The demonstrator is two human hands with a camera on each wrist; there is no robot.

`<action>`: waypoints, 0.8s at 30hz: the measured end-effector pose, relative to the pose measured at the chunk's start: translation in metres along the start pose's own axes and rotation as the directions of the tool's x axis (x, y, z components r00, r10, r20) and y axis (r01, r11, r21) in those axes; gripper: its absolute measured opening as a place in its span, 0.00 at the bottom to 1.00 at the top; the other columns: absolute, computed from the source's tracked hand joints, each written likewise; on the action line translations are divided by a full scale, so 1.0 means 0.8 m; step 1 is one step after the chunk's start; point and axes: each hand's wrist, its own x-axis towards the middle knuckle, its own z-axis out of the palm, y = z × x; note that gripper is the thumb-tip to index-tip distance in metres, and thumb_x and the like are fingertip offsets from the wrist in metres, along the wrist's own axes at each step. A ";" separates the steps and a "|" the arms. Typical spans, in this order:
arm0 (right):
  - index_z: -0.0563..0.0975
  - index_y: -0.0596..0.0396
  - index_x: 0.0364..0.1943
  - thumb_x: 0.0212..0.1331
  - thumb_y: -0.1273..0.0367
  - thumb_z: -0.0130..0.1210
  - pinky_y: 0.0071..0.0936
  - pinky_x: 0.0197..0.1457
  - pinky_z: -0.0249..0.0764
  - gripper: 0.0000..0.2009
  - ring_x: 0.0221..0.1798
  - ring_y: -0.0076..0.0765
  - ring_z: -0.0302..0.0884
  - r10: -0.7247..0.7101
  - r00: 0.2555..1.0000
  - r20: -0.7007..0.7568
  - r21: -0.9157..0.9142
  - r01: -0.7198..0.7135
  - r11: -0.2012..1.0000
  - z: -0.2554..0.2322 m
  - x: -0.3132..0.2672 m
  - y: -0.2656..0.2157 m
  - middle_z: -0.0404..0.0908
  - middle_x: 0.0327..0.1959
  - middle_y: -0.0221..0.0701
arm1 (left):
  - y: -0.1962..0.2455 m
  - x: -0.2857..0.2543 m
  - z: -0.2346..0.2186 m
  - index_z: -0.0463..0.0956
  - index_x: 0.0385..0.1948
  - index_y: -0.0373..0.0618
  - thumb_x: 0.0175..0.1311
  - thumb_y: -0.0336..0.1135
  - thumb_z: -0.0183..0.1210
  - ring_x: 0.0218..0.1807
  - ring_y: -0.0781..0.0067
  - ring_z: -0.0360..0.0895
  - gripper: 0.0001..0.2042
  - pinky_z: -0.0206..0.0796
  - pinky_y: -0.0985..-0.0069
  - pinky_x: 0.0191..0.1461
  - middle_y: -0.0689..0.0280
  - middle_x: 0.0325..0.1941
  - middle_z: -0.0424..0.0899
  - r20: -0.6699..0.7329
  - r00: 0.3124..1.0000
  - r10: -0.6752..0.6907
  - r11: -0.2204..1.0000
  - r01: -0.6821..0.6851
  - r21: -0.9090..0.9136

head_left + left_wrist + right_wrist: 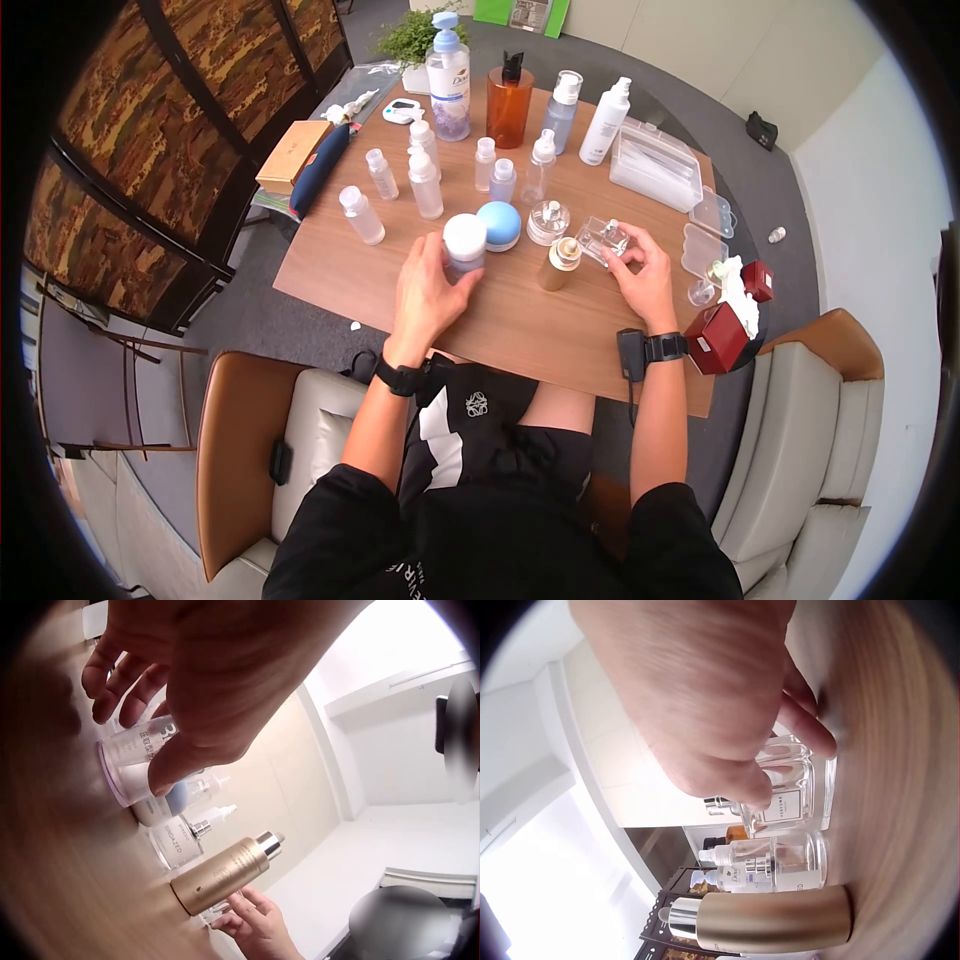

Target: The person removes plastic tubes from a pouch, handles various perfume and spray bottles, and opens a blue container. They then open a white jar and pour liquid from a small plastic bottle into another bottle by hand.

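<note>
My left hand (428, 290) is around a clear jar with a white lid (464, 236), thumb on the near side, fingers on the far side. The left wrist view shows that jar (135, 754) standing on the table below the hand (217, 682). With thumb and fingers, my right hand (645, 278) holds a square clear perfume bottle (600, 240); its label faces the thumb side in the right wrist view (784, 806). Between the hands stand a gold bottle (556, 268), a round clear perfume bottle (548, 223) and a blue-lidded jar (499, 224).
Behind stand small clear bottles (425, 185), a Dove pump bottle (450, 90), an amber pump bottle (508, 110) and a white spray bottle (604, 125). A clear plastic box (655, 170) is at the back right, red boxes (716, 338) at the right edge.
</note>
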 end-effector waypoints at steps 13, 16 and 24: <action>0.78 0.64 0.64 0.66 0.76 0.65 0.24 0.46 0.82 0.22 0.38 0.24 0.87 0.000 0.993 0.121 0.167 -0.021 0.986 0.006 0.001 0.002 0.87 0.56 0.42 | -0.023 0.029 -0.007 0.72 0.40 0.38 0.55 0.36 0.80 0.31 0.57 0.78 0.22 0.71 0.61 0.36 0.57 0.29 0.79 -0.035 0.997 -0.075 0.997 0.076 0.005; 0.79 0.62 0.64 0.65 0.76 0.66 0.24 0.45 0.81 0.22 0.37 0.23 0.87 0.013 0.993 0.116 0.207 -0.037 0.978 0.009 0.004 0.001 0.89 0.53 0.42 | -0.025 0.036 -0.005 0.72 0.47 0.38 0.57 0.34 0.77 0.39 0.48 0.82 0.23 0.74 0.54 0.43 0.53 0.36 0.81 0.023 0.997 -0.077 0.996 0.078 -0.042; 0.79 0.61 0.66 0.67 0.76 0.64 0.26 0.47 0.82 0.23 0.38 0.24 0.87 -0.025 0.994 0.109 0.163 0.007 0.987 0.010 0.003 0.004 0.90 0.48 0.37 | -0.022 0.031 0.000 0.72 0.64 0.37 0.58 0.33 0.76 0.44 0.50 0.82 0.32 0.75 0.56 0.47 0.53 0.39 0.83 0.084 0.986 -0.146 0.985 0.153 -0.079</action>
